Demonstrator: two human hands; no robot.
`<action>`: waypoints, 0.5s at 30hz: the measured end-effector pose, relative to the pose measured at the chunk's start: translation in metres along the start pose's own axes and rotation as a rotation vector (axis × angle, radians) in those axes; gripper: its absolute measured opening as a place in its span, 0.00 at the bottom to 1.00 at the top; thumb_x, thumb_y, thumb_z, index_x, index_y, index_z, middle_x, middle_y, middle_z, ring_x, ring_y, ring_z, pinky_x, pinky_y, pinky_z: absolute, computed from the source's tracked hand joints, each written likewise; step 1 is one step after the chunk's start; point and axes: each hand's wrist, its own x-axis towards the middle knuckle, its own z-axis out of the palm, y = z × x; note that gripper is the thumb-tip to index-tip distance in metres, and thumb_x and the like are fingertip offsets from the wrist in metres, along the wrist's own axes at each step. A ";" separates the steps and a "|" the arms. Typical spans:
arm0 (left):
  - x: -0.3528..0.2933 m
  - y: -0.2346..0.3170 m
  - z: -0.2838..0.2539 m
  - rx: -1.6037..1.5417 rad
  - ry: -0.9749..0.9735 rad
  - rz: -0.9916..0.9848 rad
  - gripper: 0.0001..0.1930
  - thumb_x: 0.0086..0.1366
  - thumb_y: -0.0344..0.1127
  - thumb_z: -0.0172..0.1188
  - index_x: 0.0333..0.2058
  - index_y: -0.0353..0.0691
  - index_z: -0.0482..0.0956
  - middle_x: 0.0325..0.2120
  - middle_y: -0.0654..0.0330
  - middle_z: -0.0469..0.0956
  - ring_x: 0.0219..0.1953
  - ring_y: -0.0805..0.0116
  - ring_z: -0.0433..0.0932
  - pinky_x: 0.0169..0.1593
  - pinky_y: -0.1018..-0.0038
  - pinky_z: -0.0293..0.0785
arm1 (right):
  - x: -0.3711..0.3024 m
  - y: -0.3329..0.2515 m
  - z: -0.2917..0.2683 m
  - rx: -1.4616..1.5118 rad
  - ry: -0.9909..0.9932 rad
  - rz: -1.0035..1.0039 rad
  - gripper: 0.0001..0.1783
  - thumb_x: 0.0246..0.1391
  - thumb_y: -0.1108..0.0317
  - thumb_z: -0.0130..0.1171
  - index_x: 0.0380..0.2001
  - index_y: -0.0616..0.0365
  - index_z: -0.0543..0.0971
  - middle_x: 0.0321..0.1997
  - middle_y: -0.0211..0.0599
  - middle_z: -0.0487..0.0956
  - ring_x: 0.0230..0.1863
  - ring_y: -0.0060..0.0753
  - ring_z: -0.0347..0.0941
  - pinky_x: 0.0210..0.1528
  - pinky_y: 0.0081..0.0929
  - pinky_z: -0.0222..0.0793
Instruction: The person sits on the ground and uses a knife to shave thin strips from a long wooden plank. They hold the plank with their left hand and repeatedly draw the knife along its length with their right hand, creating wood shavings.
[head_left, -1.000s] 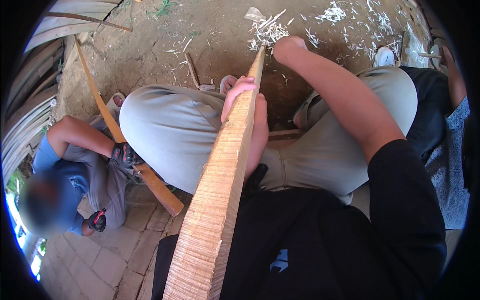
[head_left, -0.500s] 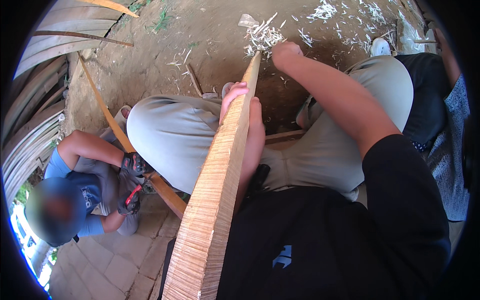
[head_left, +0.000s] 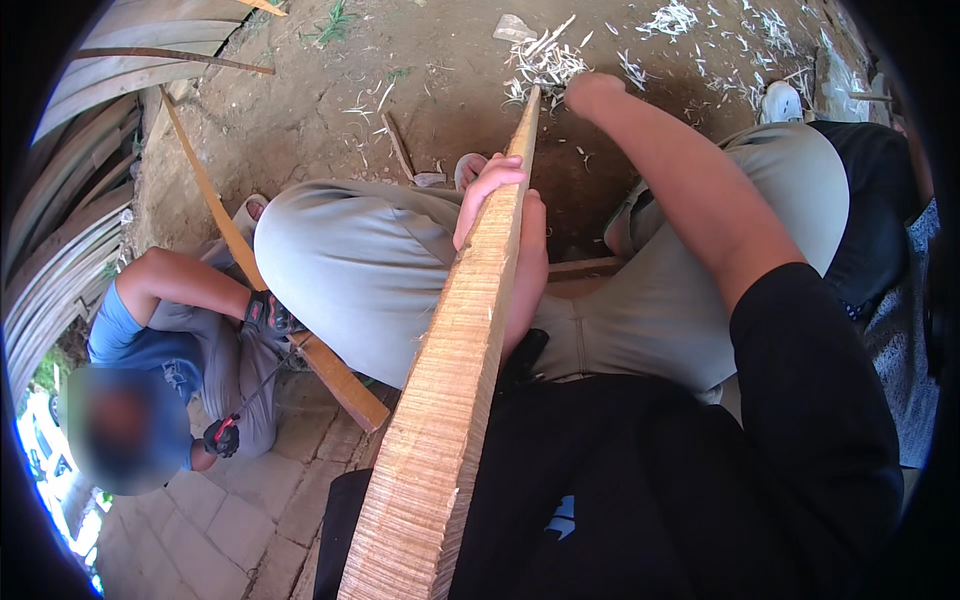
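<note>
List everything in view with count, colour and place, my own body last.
Tapered beam: 1, light brown, centre
Wood shavings: many, pale, top
Stone: 1, grey, by shavings
Short stick: 1, brown, upper middle
Plants: few, green, top left
Stacked boards: several, grey, left edge
Coworkers: 2, blue shirt left, dark trousers right
Gloves: 2, dark, on left coworker
Second beam: 1, tan, under one glove
Tool: 1, red handle, in other glove
Shoe: 1, white, upper right
Ground: 1, brown, top
Your trousers: 1 pair, pale grey, centre
Your shirt: 1, black, lower right
Left hand: 1, bare, gripping tapered beam
Right hand: 1, bare, near beam tip
</note>
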 end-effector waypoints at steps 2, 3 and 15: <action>0.000 0.001 -0.001 0.000 0.004 -0.009 0.13 0.63 0.22 0.54 0.45 0.42 0.70 0.50 0.57 0.71 0.54 0.68 0.70 0.56 0.75 0.64 | -0.014 0.000 -0.012 -0.041 -0.017 -0.049 0.18 0.54 0.63 0.51 0.47 0.53 0.81 0.51 0.39 0.80 0.53 0.41 0.76 0.50 0.39 0.72; 0.000 0.002 -0.002 0.005 -0.002 -0.006 0.13 0.63 0.22 0.54 0.45 0.42 0.70 0.50 0.58 0.71 0.54 0.68 0.70 0.56 0.75 0.64 | -0.014 -0.003 -0.013 -0.041 -0.023 -0.042 0.18 0.54 0.65 0.52 0.47 0.50 0.81 0.51 0.36 0.80 0.53 0.41 0.76 0.50 0.40 0.73; -0.003 0.000 0.003 0.004 0.024 0.030 0.13 0.62 0.21 0.53 0.44 0.41 0.69 0.50 0.59 0.71 0.53 0.69 0.70 0.55 0.75 0.65 | -0.048 0.000 0.015 0.053 0.005 -0.112 0.19 0.55 0.67 0.50 0.48 0.58 0.80 0.55 0.46 0.76 0.56 0.47 0.74 0.55 0.42 0.71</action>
